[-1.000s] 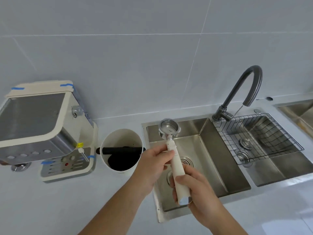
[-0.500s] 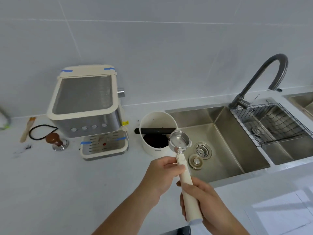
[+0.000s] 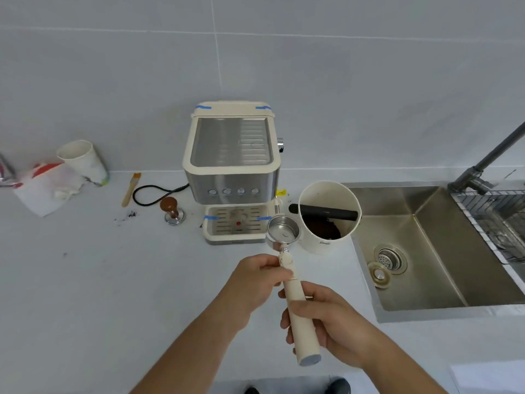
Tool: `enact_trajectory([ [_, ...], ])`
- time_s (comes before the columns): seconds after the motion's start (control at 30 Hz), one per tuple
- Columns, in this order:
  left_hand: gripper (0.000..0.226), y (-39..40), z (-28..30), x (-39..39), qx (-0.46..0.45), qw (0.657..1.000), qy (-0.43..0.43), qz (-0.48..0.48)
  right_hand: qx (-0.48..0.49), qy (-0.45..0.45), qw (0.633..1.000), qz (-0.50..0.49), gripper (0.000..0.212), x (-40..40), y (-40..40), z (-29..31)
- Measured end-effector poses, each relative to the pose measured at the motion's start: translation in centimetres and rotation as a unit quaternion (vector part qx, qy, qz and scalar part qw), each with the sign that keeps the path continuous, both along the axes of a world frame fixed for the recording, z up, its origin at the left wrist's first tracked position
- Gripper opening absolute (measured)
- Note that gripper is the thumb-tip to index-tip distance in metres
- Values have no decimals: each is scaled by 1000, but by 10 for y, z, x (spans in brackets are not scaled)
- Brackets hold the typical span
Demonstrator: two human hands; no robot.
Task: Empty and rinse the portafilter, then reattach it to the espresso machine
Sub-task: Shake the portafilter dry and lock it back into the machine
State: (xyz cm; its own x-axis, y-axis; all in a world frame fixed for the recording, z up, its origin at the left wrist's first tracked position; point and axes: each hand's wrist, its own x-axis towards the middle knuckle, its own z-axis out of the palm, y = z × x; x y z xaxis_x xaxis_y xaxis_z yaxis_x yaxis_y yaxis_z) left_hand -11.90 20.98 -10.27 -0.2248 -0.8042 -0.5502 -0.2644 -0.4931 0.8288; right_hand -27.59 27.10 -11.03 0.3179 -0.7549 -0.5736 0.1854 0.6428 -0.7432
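Both hands hold the portafilter [image 3: 284,231], a shiny empty metal basket on a long cream handle. My left hand [image 3: 255,282] pinches the handle's neck just below the basket. My right hand [image 3: 324,322] wraps the lower handle. The basket hovers over the counter, just in front of the drip tray's right corner. The cream and steel espresso machine [image 3: 231,172] stands right behind it, with blue tape on its lid and tray. The group head under the machine is hidden from here.
A cream knock box [image 3: 326,220] with a black bar and dark grounds stands right of the basket. The steel sink [image 3: 426,245] and grey faucet [image 3: 483,166] lie further right. A tamper [image 3: 172,210], brush [image 3: 130,189], black cable, paper cup [image 3: 83,162] and tissues sit left.
The portafilter has travelled left, from over the sink past the knock box to the front of the espresso machine. My view has swung left with it; both hands keep their grip.
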Motion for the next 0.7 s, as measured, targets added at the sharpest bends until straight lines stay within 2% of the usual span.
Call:
enact_trajectory([
  [0.2, 15, -10, -3, 32, -24, 999, -29, 8, -2, 14, 999, 43, 35, 27, -21, -7],
  [0.33, 25, -20, -2, 53, -60, 995, -76, -32, -2, 21, 998, 55, 30, 37, -34, -16],
  [0.4, 27, -25, 0, 67, -118, 984, -123, -43, 11, 29, 998, 62, 27, 41, -39, -23],
  [0.5, 19, -40, 12, 89, -247, 952, -177, -23, 39, 30, 997, 58, 25, 48, -48, -36],
  [0.7, 19, -93, 48, 109, -413, 884, -213, -54, 82, 9, 996, 27, 30, 64, -69, -57],
])
